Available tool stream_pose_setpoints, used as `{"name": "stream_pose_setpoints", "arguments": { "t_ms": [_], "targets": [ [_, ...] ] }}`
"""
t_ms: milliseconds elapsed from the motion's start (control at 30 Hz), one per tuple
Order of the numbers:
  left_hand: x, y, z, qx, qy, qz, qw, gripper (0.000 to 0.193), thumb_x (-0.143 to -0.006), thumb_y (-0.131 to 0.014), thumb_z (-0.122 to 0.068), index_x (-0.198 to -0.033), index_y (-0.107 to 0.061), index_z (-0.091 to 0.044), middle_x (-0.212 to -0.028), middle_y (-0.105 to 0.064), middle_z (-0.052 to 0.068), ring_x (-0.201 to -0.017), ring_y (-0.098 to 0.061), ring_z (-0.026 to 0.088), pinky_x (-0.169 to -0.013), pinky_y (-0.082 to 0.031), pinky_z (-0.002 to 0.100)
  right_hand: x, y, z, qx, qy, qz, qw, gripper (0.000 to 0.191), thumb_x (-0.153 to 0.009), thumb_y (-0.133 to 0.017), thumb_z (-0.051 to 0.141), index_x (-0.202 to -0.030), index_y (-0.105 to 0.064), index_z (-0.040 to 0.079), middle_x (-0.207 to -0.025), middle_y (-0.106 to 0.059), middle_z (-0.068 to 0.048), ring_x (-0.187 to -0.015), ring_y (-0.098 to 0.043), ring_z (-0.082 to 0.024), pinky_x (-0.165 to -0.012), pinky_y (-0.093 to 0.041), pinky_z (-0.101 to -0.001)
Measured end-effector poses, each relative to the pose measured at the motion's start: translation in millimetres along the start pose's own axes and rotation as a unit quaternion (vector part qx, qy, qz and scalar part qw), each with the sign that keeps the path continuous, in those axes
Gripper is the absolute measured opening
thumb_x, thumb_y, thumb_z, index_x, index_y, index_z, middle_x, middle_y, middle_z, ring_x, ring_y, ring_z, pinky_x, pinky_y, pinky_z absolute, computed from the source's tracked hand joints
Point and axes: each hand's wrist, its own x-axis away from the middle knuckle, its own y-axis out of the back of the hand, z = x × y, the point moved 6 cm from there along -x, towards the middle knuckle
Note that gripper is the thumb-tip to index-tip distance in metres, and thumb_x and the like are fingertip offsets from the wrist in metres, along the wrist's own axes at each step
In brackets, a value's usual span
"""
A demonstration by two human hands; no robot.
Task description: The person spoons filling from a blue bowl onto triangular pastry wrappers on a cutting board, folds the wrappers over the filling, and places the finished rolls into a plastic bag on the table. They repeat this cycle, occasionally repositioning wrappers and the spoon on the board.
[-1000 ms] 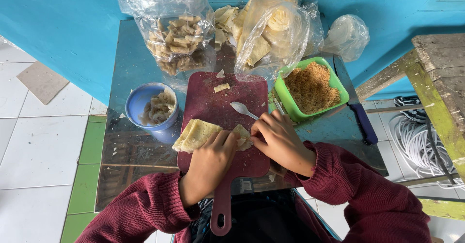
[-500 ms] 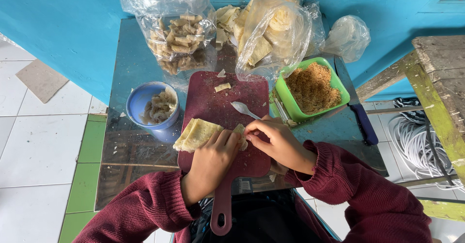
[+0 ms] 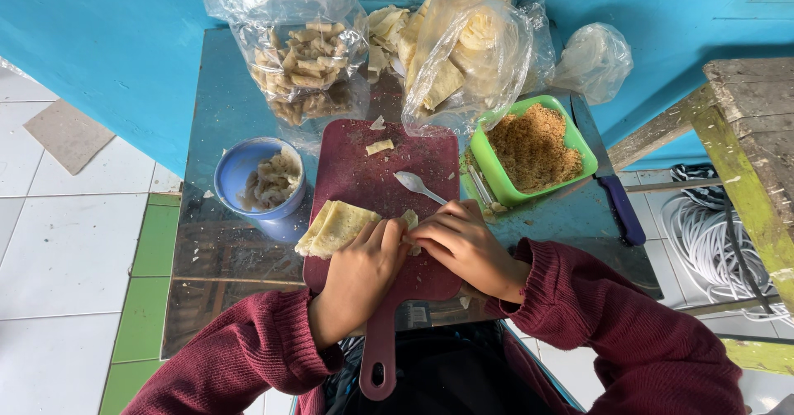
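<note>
A dark red cutting board (image 3: 376, 171) lies on a metal table, its handle toward me. On it rest a stack of pale yellow folded wrappers (image 3: 335, 226) and a small white spoon (image 3: 416, 185). My left hand (image 3: 361, 266) presses on the right end of a wrapper beside the stack. My right hand (image 3: 457, 241) meets it from the right, and the fingers of both pinch the same small wrapper piece (image 3: 409, 219), which they mostly hide.
A green tub of brown crumbly filling (image 3: 533, 146) stands right of the board, a blue bowl of pale scraps (image 3: 260, 185) left of it. Clear bags of rolled pieces (image 3: 306, 64) and flat wrappers (image 3: 467, 47) sit behind. A blue-handled knife (image 3: 616, 204) lies at the right.
My right hand has slid left across the board to meet the left hand, and both now close over the small wrapper piece by the stack.
</note>
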Motion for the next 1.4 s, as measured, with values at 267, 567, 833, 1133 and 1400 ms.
{"name": "stream_pose_setpoints", "arguments": {
  "t_ms": [267,567,833,1133,1400],
  "targets": [
    [-1.4,10.9,2.4,0.037,-0.042,0.040,0.998,0.025,-0.090,-0.072,-0.022,-0.101,-0.056,-0.006,-0.089,-0.063,0.007,-0.085,-0.068,0.025,-0.062,-0.056,0.036,6.4,-2.5,7.1,0.096,0.072,0.024,0.992,0.023,-0.086,-0.077,0.008,-0.108,-0.073,0.008,-0.108,-0.069,-0.002,-0.103,-0.060,-0.021,-0.095,-0.042,-0.0425],
    [8.0,10.4,0.1,-0.088,-0.208,0.025,0.974,0.031,-0.080,-0.070,-0.011,-0.111,-0.065,-0.007,-0.101,-0.066,0.001,-0.089,-0.068,0.015,-0.067,-0.058,0.028,6.0,-3.7,9.1,0.094,0.092,0.050,0.990,0.029,-0.083,-0.081,0.023,-0.103,-0.068,0.007,-0.109,-0.063,-0.007,-0.109,-0.057,-0.026,-0.097,-0.040,-0.0458],
    [-5.6,10.1,18.3,0.066,-0.054,0.024,0.996,0.013,-0.094,-0.069,-0.018,-0.102,-0.064,-0.009,-0.085,-0.067,0.005,-0.077,-0.070,0.022,-0.058,-0.055,0.035,-0.5,-10.4,-11.8,0.004,0.011,0.034,0.999,0.012,-0.089,-0.077,0.010,-0.099,-0.070,0.008,-0.096,-0.065,-0.004,-0.096,-0.058,-0.025,-0.088,-0.045,-0.0404],
    [-13.3,7.6,13.3,0.060,-0.011,0.026,0.998,0.011,-0.094,-0.069,-0.021,-0.098,-0.066,-0.011,-0.087,-0.065,0.004,-0.081,-0.069,0.024,-0.059,-0.055,0.037,-15.8,-8.3,-20.3,-0.078,-0.084,0.067,0.991,0.012,-0.085,-0.077,0.005,-0.093,-0.067,0.005,-0.090,-0.069,-0.004,-0.086,-0.059,-0.023,-0.079,-0.046,-0.0377],
    [-11.6,1.7,12.1,0.042,0.005,0.014,0.999,0.014,-0.092,-0.070,-0.021,-0.098,-0.064,-0.010,-0.090,-0.064,0.004,-0.085,-0.068,0.024,-0.063,-0.056,0.037,-9.4,-7.4,-2.1,0.097,0.001,0.039,0.995,0.015,-0.084,-0.078,0.009,-0.095,-0.069,0.010,-0.097,-0.062,-0.003,-0.097,-0.055,-0.025,-0.088,-0.042,-0.0419]
  ]
}}
